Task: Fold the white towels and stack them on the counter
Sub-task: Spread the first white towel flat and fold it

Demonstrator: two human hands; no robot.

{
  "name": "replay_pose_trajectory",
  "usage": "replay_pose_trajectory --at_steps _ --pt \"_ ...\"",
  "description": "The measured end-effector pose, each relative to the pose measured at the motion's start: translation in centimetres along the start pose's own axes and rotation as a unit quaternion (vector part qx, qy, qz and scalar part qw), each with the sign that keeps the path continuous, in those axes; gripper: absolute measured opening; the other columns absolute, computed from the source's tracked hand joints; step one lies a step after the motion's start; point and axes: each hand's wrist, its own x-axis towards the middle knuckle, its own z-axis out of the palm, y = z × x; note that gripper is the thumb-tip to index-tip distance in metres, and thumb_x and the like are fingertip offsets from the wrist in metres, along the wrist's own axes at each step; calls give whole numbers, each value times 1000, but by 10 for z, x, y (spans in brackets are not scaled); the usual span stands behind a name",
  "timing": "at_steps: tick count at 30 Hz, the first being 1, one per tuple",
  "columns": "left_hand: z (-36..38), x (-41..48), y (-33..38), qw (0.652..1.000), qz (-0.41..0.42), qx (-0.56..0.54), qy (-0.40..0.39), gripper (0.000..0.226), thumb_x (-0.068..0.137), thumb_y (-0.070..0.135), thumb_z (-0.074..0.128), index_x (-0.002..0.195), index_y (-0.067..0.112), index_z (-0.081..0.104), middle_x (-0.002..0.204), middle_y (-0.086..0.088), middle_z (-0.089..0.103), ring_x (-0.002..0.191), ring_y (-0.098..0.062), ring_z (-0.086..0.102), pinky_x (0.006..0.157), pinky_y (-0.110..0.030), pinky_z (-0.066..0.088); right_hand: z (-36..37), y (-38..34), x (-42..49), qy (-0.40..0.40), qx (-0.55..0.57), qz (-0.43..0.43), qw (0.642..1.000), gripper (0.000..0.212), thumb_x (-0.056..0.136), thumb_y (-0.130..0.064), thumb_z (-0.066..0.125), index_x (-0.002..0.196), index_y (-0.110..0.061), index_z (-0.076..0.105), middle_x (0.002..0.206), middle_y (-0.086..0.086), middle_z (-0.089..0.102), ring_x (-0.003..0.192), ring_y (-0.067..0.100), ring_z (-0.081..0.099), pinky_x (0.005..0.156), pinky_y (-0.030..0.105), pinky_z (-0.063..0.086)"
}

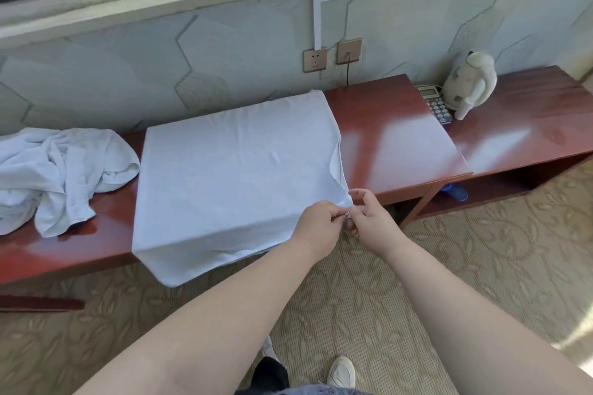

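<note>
A white towel (224,170) lies spread over the red-brown wooden counter (394,138), doubled over, its near edge hanging past the counter's front. At its near right corner my left hand (316,224) and my right hand (369,216) meet, and both pinch the towel's corner between thumb and fingers. A heap of crumpled white towels (54,173) sits on the counter to the left, touching nothing I hold.
A phone (434,102) and a cream kettle (468,82) stand on the lower counter section at the right. Wall sockets (332,56) with a cable sit behind. Patterned carpet (449,266) covers the floor; my shoe (341,372) shows below.
</note>
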Motion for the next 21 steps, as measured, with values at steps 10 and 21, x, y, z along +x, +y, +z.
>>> replay_pose_trajectory --at_steps 10,21 --pt "5 -17 -15 965 -144 -207 -67 54 102 -1 37 110 34 77 96 7 73 83 -19 58 80 -27 48 1 11 2 -22 -10 66 998 56 84 -29 61 138 -31 46 66 -1 66 57 11 56 59 35 47" --pt "-25 -67 -105 943 -319 -85 36 15 102 21 48 104 25 62 107 4 62 80 -14 58 65 -25 54 -6 15 11 38 -173 194 965 19 86 -17 51 68 -12 53 59 7 55 52 23 47 56 33 37"
